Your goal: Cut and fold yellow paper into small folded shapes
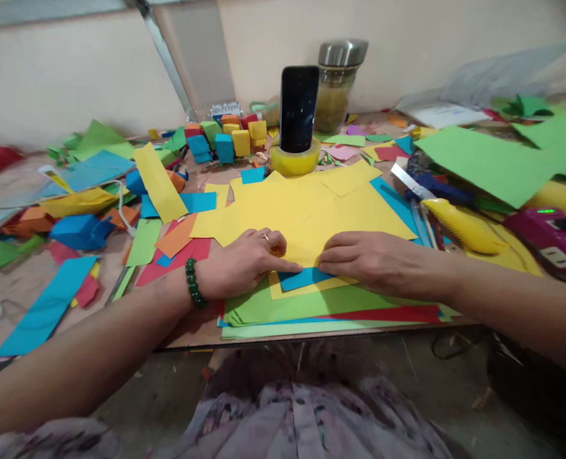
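Paper (312, 217) lies lengthwise left-right, pressed by left hand (245, 261) and right hand (373, 261).

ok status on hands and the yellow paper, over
Left hand, forefinger out, and right hand, flat, both press the yellow sheet at its near edge. Blue piece shows under it. Yellow cutter lies clear to the right.

No text, brand or number clear enough to read. Some print on small white box (225, 108) at the back, too blurred to make out.
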Motion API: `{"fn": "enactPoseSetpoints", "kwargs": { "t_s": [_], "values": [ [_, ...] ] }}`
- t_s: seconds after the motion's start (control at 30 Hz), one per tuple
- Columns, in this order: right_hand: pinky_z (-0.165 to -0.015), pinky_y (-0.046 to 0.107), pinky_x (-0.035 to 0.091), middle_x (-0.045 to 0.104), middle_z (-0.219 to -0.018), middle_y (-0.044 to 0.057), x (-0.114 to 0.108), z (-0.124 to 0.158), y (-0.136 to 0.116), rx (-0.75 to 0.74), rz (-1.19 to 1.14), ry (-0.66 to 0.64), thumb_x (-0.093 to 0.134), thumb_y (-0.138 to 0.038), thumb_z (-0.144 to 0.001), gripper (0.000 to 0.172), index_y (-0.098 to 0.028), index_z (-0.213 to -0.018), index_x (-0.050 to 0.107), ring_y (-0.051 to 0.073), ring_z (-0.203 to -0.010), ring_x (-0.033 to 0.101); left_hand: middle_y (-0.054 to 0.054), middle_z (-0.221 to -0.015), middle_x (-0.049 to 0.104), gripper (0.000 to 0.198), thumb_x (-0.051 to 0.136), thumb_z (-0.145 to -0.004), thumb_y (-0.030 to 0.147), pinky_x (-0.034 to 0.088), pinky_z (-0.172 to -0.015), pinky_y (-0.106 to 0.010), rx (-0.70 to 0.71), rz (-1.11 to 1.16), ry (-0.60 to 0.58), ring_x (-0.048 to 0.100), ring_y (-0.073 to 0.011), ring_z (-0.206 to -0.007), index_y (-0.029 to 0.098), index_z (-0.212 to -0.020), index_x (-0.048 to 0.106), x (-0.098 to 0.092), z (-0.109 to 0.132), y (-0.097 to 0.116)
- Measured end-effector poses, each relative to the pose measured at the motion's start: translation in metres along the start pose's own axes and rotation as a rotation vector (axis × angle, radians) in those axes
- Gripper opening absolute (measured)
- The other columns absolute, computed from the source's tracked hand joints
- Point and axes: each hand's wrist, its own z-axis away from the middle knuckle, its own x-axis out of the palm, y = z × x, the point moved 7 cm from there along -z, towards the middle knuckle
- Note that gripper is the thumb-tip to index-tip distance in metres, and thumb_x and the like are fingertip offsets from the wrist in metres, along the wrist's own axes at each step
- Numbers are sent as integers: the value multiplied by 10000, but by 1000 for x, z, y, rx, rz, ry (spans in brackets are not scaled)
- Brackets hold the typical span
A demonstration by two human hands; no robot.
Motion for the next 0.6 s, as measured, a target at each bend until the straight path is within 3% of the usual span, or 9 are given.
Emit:
{"fn": "enactPoseSetpoints", "kwargs": {
  "t_s": [0.27,0.4,0.53,0.6],
  "values": [
    [-853,357,538,692,-1109,110,0,58,11,119,-27,23,316,-99,-945,418,-181,-1211,628,216,-1060,605,-70,-1079,554,437,417,-946,129,437,-862,-355,-13,30,26,538,-191,-944,390,-1211,648,0,2,-2],
    [-846,350,553,702,-1103,94,-3,77,19,194,-21,43,349,-51,-889,438,-188,-1162,663,208,-1025,633,-82,-1092,554,398,414,-963,171,449,-867,-356,-3,35,41,546,-194,-948,370,-1202,661,1,2,-2],
    [-802,320,554,721,-987,75,-26,73,25,320,66,163,392,-43,-849,392,-205,-983,722,183,-898,667,-84,-1072,558,409,421,-948,142,459,-853,-350,4,31,55,552,-189,-931,351,-1193,672,1,1,-1],
    [-854,332,538,717,-1045,81,-32,54,18,314,90,230,373,-36,-856,411,-199,-1020,712,187,-974,652,-85,-1069,566,420,423,-938,127,457,-866,-358,0,14,54,554,-192,-934,346,-1195,672,0,0,1]
  ]
}}
